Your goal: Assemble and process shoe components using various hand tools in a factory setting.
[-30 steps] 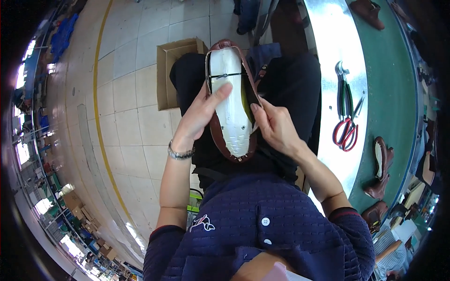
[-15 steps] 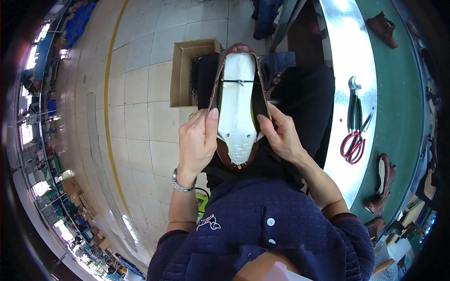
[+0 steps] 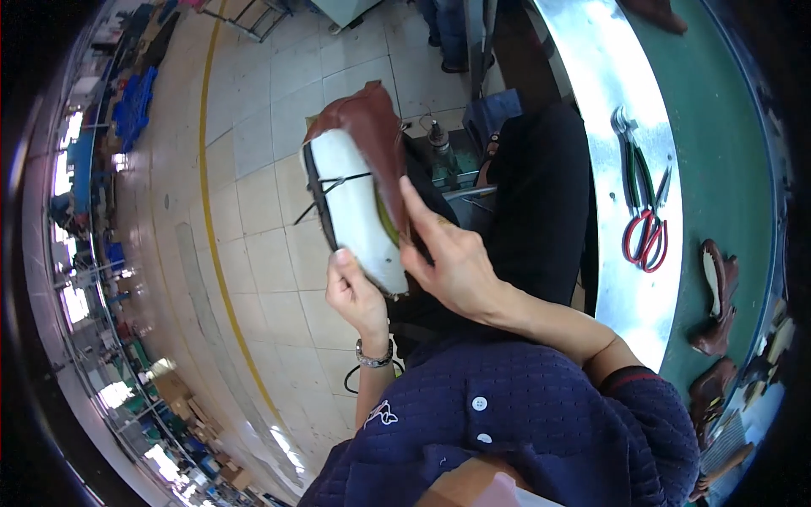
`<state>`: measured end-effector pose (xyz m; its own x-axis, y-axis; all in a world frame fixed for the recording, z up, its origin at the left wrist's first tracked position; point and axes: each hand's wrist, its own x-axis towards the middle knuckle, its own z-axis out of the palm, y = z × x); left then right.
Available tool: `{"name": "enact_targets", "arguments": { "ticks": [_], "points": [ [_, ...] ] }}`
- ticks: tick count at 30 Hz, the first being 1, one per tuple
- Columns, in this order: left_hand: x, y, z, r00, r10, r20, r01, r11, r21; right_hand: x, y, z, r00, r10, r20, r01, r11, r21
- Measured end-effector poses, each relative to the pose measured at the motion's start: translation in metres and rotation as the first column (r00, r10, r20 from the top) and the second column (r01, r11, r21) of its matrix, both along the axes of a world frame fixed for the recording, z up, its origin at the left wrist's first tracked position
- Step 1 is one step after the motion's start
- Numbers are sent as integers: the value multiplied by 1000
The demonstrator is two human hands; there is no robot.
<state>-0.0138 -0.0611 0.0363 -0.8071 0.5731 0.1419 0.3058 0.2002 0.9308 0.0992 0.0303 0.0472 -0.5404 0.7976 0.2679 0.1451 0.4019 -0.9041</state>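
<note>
In front of my lap is a brown leather shoe upper (image 3: 380, 135) with a white insole (image 3: 351, 207) facing up inside it. A thin black tie crosses the insole, and one end sticks out to the left. My left hand (image 3: 356, 296) grips the near left edge, its thumb on the white insole. My right hand (image 3: 456, 262) is on the right side, index finger stretched along the leather and thumb near the edge. A yellow-green strip of lining shows between leather and insole there. The shoe leans toward the left at its far end.
To my right, black-and-green-handled pincers (image 3: 632, 160) and red-handled scissors (image 3: 646, 241) lie on a shiny metal strip (image 3: 583, 38). Beyond it, brown shoes (image 3: 716, 296) rest on a green surface (image 3: 697, 160). Near my legs stand a glass bottle (image 3: 439, 144) and a blue bin (image 3: 492, 110). A person's legs (image 3: 454, 34) are ahead.
The shoe has turned and tilted, its far end moving left, so more of the brown leather side shows. My right hand has shifted left with it, and its index finger is now straighter.
</note>
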Motion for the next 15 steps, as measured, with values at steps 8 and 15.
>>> {"name": "enact_targets", "arguments": {
  "ticks": [8,15],
  "points": [
    [0,22,22,944,184,274,-244,947,207,5,-7,-2,996,52,-70,-49,997,56],
    [-48,-4,-21,451,-658,603,473,749,463,51,8,-19,1000,3,-30,2,987,162]
  ]
}}
